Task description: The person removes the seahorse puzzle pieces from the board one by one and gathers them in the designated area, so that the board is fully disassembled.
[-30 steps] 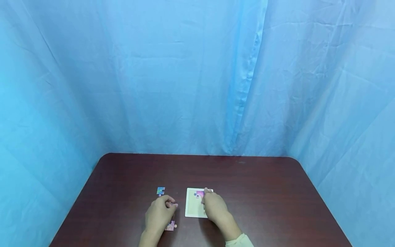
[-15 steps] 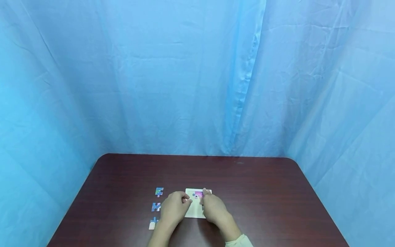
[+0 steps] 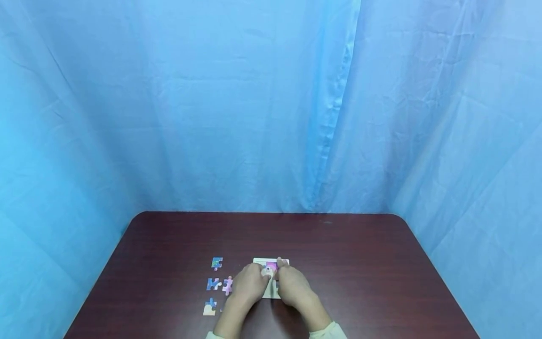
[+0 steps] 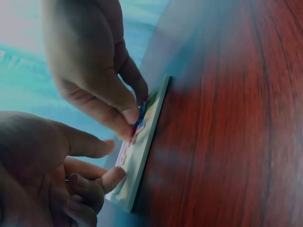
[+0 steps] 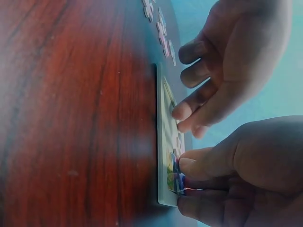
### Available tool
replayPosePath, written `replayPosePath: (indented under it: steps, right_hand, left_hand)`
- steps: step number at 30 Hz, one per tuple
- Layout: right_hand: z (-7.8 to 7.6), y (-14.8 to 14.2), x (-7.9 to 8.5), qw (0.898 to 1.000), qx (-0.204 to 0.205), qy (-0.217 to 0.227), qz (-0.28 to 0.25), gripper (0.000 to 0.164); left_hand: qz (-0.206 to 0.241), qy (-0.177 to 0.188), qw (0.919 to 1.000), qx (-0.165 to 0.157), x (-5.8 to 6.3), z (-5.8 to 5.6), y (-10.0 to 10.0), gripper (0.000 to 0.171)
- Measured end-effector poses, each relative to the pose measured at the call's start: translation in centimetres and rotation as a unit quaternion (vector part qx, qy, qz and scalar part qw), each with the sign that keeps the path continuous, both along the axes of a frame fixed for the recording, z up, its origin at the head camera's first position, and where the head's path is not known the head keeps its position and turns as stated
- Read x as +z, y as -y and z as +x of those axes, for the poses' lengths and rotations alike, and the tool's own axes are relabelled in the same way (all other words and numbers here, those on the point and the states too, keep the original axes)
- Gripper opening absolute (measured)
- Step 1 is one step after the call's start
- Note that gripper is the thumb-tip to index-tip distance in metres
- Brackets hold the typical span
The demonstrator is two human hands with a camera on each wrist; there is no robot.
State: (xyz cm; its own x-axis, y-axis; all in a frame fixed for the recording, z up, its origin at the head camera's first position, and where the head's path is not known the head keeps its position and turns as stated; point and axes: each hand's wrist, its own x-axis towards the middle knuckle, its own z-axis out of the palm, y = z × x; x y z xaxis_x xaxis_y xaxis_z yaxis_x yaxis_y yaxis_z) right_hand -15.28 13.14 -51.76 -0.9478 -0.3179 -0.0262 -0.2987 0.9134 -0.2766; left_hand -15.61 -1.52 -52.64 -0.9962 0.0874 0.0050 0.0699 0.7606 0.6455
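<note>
A small pale puzzle board [image 3: 271,294] lies on the table, partly covered by both hands. Pink puzzle pieces with an eye [image 3: 268,269] show between the hands near its top. My left hand [image 3: 247,285] reaches over the board's left side, thumb and index finger pinching a puzzle piece low against it; the fingers mostly hide that piece. With thumb and fingers my right hand [image 3: 293,285] grips the board's right side. Dark blue pieces [image 5: 181,182] lie under its fingertips in the right wrist view.
Left of the board lie loose puzzle pieces: a blue-green one [image 3: 216,262], a blue one [image 3: 212,284], a pink one [image 3: 227,284] and a blue-and-cream one [image 3: 210,307]. Another is nearly hidden by the left forearm. Blue curtains [image 3: 237,117] surround the dark brown table [image 3: 338,254].
My left hand has moved right from among the loose pieces onto the board, carrying a puzzle piece, and uncovered several pieces behind it. My right hand stays on the board's right side.
</note>
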Motion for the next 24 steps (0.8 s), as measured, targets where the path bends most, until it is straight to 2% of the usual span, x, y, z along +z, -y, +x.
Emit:
replayPosePath:
  steps: [6,14,16,20,21,23,24]
  right_hand:
    - [0.0,0.0,-0.1,1.0,0.007,-0.005,-0.002,0.016]
    - [-0.1,-0.3,-0.4,1.0,-0.003,-0.011,-0.005,0.015]
    - [-0.1,-0.4,-0.4,1.0,0.0,-0.016,-0.002,0.017]
    - [-0.1,-0.3,-0.4,1.0,0.009,-0.02,-0.001,0.017]
    - [-0.1,-0.3,-0.4,1.0,0.012,-0.019,-0.003,0.017]
    - [-0.2,-0.2,-0.5,1.0,0.015,-0.018,-0.007,0.017]
    - [-0.2,-0.2,-0.6,1.0,0.015,-0.017,-0.009,0.017]
  left_hand:
    - [-0.01,-0.008,0.9998,0.018,0.1,-0.2,-0.4,0.015]
    - [0.026,-0.023,0.9993,0.018,-0.1,-0.9,-0.8,0.018]
    - [0.028,-0.028,0.9988,0.03,-2.2,-2.0,-0.9,0.016]
    - [0.035,-0.039,0.9969,0.059,-4.3,-3.0,-0.8,0.015]
    - [0.036,-0.044,0.9962,0.065,-4.3,-3.0,-0.8,0.015]
    - [0.051,-0.042,0.9952,0.073,-2.5,-2.2,-0.7,0.011]
    - [0.055,-0.038,0.9948,0.076,-2.1,-2.1,-0.6,0.01]
